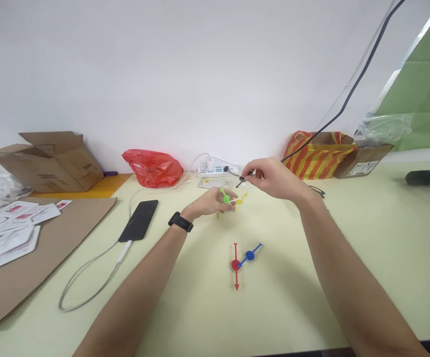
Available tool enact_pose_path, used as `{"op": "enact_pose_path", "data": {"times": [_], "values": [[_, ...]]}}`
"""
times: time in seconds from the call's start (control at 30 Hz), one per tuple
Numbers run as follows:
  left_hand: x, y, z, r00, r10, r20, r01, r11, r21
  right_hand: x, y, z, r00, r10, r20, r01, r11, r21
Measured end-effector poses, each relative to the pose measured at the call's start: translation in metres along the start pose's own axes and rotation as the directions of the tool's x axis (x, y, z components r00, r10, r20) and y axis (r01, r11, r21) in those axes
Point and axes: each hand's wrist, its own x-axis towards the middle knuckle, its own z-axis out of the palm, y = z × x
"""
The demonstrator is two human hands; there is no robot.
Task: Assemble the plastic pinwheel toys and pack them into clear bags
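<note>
My left hand (211, 202), with a black watch on its wrist, is closed on a green plastic arrow piece (225, 196) and a yellow one (240, 200), held above the pale table (367, 238). My right hand (270, 177) hovers just right of them, pinching a small black piece (241, 179) between thumb and fingers. Nearer to me, a red arrow pointer (236, 265) and a blue arrow pointer (250, 255) lie crossed on the table.
A black phone (139, 220) with a grey cable (88, 277) lies left of my arm. Cardboard sheet with white packets (10, 233) sits at far left, with an open box (51, 161). Red bag (153, 167), power strip (215, 171), striped bag (321, 153) line the wall.
</note>
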Motion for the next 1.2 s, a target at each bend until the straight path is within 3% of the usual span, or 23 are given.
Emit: {"op": "enact_pose_path", "data": {"times": [0.43,0.7,0.97,1.2], "values": [[0.001,0.002,0.003,1.0,0.015,0.014,-0.015,1.0,0.01,0.001,-0.008,0.006,0.992,0.012,0.126,0.008,0.987,-0.157],[0.001,0.003,0.002,0.999,0.002,-0.044,-0.009,0.99,-0.142,-0.004,-0.012,-0.004,0.994,0.105,-0.032,-0.11,0.954,-0.278],[-0.006,0.01,0.0,1.0,-0.001,0.014,0.003,0.987,-0.159,0.002,0.001,0.009,0.979,0.014,0.206,0.0,0.998,-0.068],[-0.006,0.011,-0.003,0.995,0.006,0.095,0.007,0.991,-0.135,0.004,0.0,0.006,0.999,-0.035,0.015,0.035,0.998,-0.045]]}}
